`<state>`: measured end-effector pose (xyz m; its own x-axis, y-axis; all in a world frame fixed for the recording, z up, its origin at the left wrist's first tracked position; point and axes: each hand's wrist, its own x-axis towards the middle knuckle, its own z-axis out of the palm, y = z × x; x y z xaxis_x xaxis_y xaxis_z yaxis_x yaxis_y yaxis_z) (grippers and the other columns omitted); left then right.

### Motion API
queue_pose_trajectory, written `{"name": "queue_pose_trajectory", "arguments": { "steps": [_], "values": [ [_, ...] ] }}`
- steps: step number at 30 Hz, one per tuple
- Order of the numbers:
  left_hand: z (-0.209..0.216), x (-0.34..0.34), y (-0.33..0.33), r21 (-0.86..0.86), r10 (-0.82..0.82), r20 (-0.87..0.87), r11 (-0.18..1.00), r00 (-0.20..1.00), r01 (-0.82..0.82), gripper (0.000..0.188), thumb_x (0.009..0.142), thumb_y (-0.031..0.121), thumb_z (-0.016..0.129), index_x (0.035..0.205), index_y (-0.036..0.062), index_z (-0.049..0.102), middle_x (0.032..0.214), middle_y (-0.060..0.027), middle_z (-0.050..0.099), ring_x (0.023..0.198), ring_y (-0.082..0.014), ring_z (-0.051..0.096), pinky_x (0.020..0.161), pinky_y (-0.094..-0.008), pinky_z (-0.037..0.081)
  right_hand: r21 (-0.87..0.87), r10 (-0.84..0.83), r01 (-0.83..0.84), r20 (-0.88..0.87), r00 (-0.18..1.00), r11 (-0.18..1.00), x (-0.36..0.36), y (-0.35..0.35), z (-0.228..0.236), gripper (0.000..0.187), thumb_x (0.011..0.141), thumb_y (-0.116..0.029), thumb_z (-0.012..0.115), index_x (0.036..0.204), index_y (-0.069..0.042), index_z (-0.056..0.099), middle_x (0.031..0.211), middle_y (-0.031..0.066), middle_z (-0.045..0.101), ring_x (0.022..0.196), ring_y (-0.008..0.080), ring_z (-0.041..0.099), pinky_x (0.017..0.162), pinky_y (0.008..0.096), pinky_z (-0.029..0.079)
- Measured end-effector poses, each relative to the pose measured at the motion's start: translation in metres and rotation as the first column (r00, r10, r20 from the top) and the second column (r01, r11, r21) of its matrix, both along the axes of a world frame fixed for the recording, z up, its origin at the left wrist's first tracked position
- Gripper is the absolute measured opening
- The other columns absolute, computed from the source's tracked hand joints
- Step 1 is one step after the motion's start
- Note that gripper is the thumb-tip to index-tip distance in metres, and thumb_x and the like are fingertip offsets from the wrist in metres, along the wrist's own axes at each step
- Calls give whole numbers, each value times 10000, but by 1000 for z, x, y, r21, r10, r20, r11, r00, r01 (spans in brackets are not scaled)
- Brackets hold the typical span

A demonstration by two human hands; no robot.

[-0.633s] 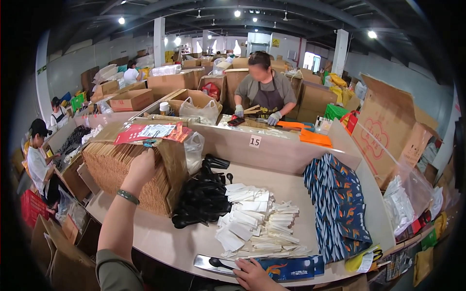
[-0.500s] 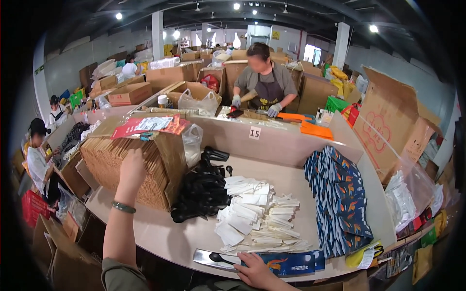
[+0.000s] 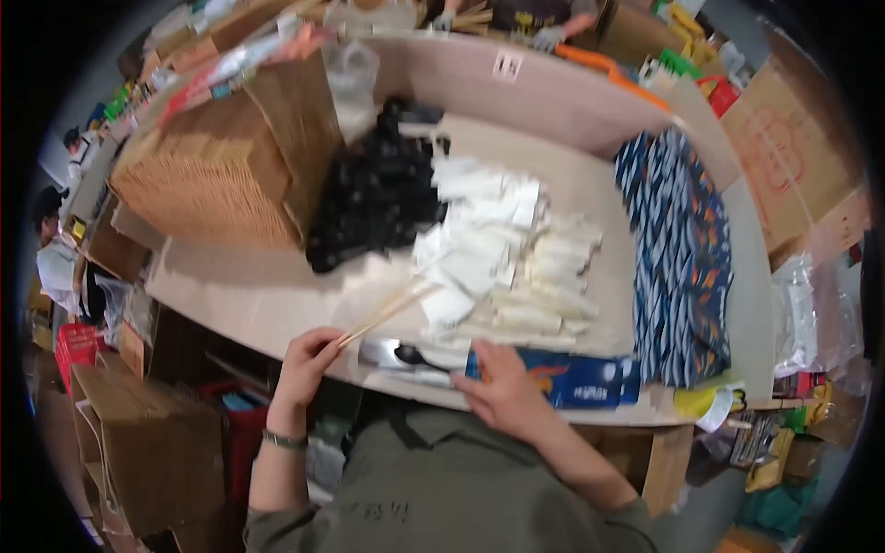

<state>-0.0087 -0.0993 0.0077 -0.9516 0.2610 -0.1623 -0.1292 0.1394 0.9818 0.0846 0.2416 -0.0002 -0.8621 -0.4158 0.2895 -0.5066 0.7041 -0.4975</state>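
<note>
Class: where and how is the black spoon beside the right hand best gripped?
Probably pinch the black spoon at its neck, coming from the left: the bowl end points left, uncovered, while the slim handle runs right toward the right hand, which blocks that side.

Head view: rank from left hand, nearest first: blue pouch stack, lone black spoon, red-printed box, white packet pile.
From the left hand:
1. Lone black spoon: just right.
2. White packet pile: ahead, right.
3. Blue pouch stack: right, beyond the pile.
4. Red-printed box: far upper right.
</note>
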Motion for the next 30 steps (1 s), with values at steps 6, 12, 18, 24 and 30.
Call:
{"name": "queue_pose_trajectory", "arguments": {
  "steps": [6,12,18,24,30],
  "values": [
    [1,-31,-2,-155,-295,132,937,946,314,100,964,15,628,1040,-9,689,902,18,673,841,-56,580,776,-226,493,84,-36,29,87,996,996,-3,1,-3,414,872,-211,720,1280,-218,650,1449,278,442,1343,451,442,1122,583,337],
    [7,-44,-4,-476,-376,-67,826,924,302,101,933,-28,633,1017,-10,685,898,-10,691,837,-93,621,778,-256,528,101,-22,21,9,1000,995,3,0,-3,431,870,-213,721,1293,-218,641,1415,276,471,1300,447,481,1094,568,376],
    [-21,6,88,-468,-427,-251,839,869,277,333,828,245,820,1057,40,693,924,-133,671,840,-278,681,757,-355,552,-13,53,-54,-64,997,998,-2,-16,-22,577,750,-261,795,1243,-53,580,1245,267,573,1101,431,587,958,503,486],
    [-4,17,103,-676,-192,-439,714,878,-182,581,739,404,840,1121,15,641,1044,-177,606,975,-360,603,850,-430,513,87,-82,90,-94,992,992,2,-24,-6,442,744,-266,795,1054,-29,588,1280,272,543,1196,433,525,1014,529,433],
    [-23,12,112,-600,-160,-386,792,908,-115,408,802,262,764,1107,14,655,1026,-188,642,971,-370,629,844,-446,518,94,-100,107,-73,992,990,-6,-23,-12,428,724,-249,800,1025,-25,594,1240,255,576,1193,415,547,985,493,467]
  ]
}}
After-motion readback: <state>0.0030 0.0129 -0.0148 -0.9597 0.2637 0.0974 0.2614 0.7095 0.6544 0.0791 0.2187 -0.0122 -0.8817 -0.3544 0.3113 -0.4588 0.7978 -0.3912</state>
